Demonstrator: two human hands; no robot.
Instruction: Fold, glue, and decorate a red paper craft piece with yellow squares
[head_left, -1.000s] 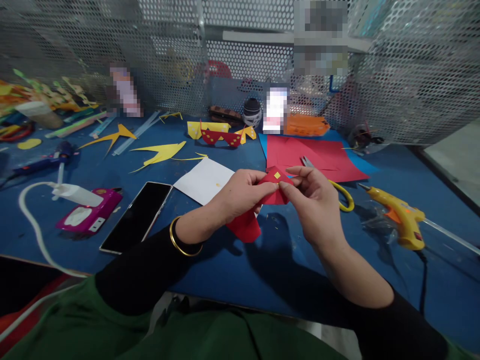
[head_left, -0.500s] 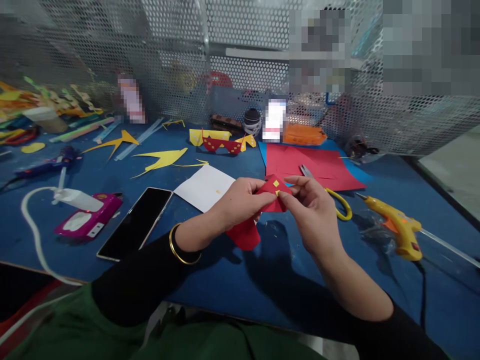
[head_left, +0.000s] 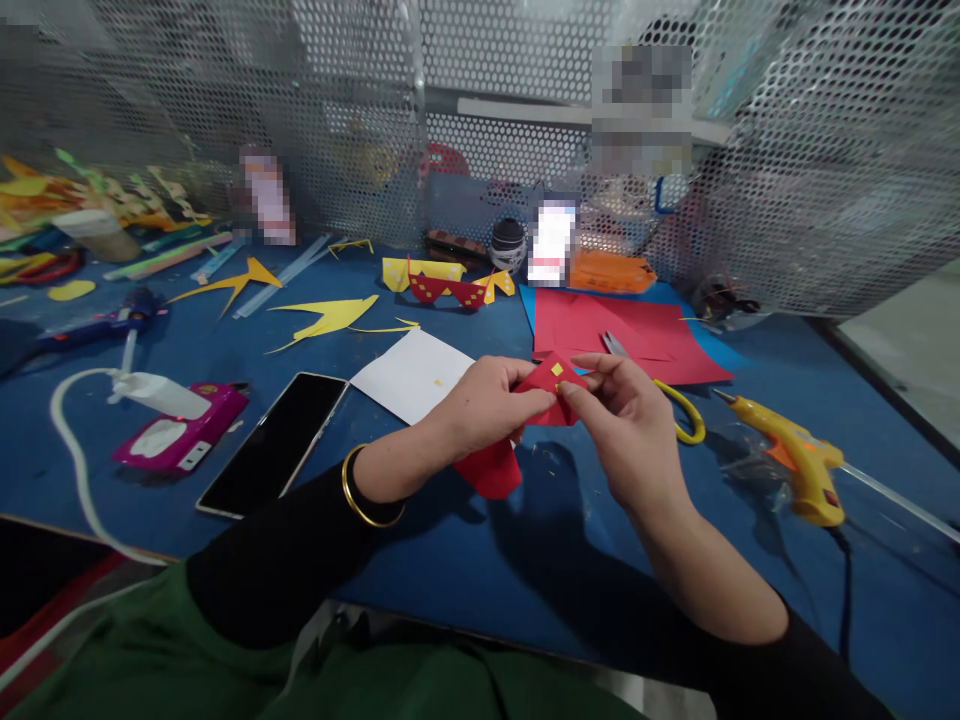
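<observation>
Between my hands is a red paper piece point(head_left: 491, 471), folded or curved, with small yellow squares point(head_left: 556, 370) on its upper part. My left hand point(head_left: 480, 405) pinches it from the left, thumb on top. The thumb of my right hand point(head_left: 628, 420) presses at a second yellow square near the middle, while its other fingers are bent at or behind the right edge. Part of the paper is hidden by my fingers. A white sheet point(head_left: 409, 370) lies beyond my left wrist. Yellow-handled scissors point(head_left: 694, 420) are partly covered by my right hand.
Red sheets point(head_left: 652, 330) lie on blue paper behind my hands. Red paper glasses point(head_left: 450, 291) with yellow squares stand farther back. At right is a yellow glue gun point(head_left: 799, 450); at left, a black-screened phone point(head_left: 277, 440), a purple power strip point(head_left: 180, 430) and a blue glue gun point(head_left: 101, 325).
The view has shifted very slightly. Both hands keep their grip on the red paper, and the right thumb stays pressed on it.
</observation>
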